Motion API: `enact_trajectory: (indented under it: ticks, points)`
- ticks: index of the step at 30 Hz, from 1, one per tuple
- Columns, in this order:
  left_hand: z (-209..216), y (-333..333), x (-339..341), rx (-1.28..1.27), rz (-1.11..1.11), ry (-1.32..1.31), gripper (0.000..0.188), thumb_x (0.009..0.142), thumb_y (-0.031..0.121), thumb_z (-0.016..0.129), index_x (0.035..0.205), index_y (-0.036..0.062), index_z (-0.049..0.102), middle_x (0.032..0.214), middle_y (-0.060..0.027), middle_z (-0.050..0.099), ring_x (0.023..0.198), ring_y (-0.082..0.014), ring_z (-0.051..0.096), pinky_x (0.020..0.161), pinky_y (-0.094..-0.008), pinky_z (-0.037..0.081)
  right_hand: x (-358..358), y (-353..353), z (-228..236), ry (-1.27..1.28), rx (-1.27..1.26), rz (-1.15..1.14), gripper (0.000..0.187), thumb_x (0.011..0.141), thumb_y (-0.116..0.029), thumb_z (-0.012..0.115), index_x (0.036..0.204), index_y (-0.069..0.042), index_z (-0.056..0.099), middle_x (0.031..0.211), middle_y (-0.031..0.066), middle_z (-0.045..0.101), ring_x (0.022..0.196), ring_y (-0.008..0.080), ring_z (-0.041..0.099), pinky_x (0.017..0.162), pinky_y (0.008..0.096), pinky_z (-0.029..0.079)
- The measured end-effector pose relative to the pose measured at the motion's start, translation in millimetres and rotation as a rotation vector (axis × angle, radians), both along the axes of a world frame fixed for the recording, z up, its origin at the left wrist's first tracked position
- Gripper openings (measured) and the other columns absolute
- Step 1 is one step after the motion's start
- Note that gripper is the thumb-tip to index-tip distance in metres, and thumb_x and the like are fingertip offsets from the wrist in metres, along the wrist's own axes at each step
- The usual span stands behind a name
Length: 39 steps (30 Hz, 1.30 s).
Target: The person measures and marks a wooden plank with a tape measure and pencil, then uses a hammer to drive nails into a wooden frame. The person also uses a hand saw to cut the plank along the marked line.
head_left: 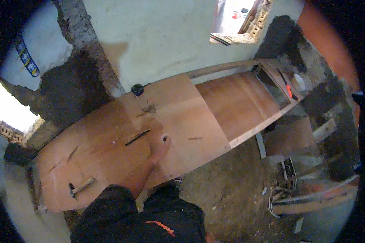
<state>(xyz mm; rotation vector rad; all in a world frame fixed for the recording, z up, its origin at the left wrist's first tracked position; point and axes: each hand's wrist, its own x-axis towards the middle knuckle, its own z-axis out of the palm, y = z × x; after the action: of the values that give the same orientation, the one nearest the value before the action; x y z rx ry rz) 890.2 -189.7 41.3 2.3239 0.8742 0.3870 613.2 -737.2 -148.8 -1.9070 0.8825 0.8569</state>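
The board [190, 111] lies flat on a long wooden frame [263, 129], along a pale wall [158, 40], and covers the left and middle part of it. It is a wide sheet of reddish-brown wood; its surface looks smooth, lighter to the right and darker on the left, with some thin marks near the left end. Its right edge is straight, and beyond it a darker panel [235, 105] shows inside the frame. The left hand [160, 148] is over the middle of the board, with a small dark spot at the fingers; I cannot tell if it grasps something or only rests there. The right hand is out of view, so its grip I cannot tell. On the board lie a hammer [83, 185] with wooden handle, near the front edge, and a slim dark strip [138, 137]. A round dark object [137, 88] is at the far edge, and a saw [288, 89] with orange handle lies on the frame's right end.
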Motion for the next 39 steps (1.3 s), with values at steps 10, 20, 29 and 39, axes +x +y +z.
enact_trajectory:
  ticks: [10,20,29,39]
  points:
    - [-30.2,155.0,113.7,0.014,0.477,-0.079,0.03,0.086,0.032,0.067,0.102,0.0065,0.069,0.092,-0.0155,0.07,0.08,-0.0306,0.067,0.073,-0.0424,0.052,209.7,-97.8,9.7,-0.058,0.049,0.027,0.038,0.091,-0.038,0.063,0.112,-0.007,0.067,0.096,0.0089,0.071,0.077,0.027,0.066,0.072,0.0435,0.053]
    - [-11.0,183.3,111.3,0.09,0.513,0.148,0.033,0.086,0.034,0.068,0.104,0.0069,0.067,0.088,-0.0115,0.068,0.076,-0.0254,0.065,0.068,-0.0385,0.051,395.5,-130.3,103.8,-0.297,0.155,-0.079,0.038,0.09,-0.036,0.064,0.116,-0.008,0.065,0.1,0.0096,0.071,0.079,0.029,0.066,0.076,0.0457,0.054]
    - [-62.5,314.0,132.1,0.117,0.256,0.17,0.035,0.087,0.036,0.068,0.107,0.0073,0.065,0.085,-0.008,0.066,0.072,-0.0208,0.063,0.063,-0.0349,0.05,299.4,-115.0,74.2,0.085,-0.185,0.243,0.039,0.09,-0.036,0.064,0.116,-0.008,0.067,0.103,0.0136,0.071,0.087,0.0317,0.067,0.081,0.0454,0.053]
    - [-1.7,300.6,143.3,-0.079,0.176,0.015,0.037,0.088,0.038,0.069,0.109,0.0077,0.063,0.082,-0.0041,0.064,0.068,-0.0157,0.061,0.058,-0.031,0.049,272.6,-81.4,93.5,0.188,-0.395,0.434,0.039,0.089,-0.036,0.064,0.115,-0.007,0.069,0.105,0.019,0.071,0.097,0.0351,0.068,0.085,0.0443,0.052]
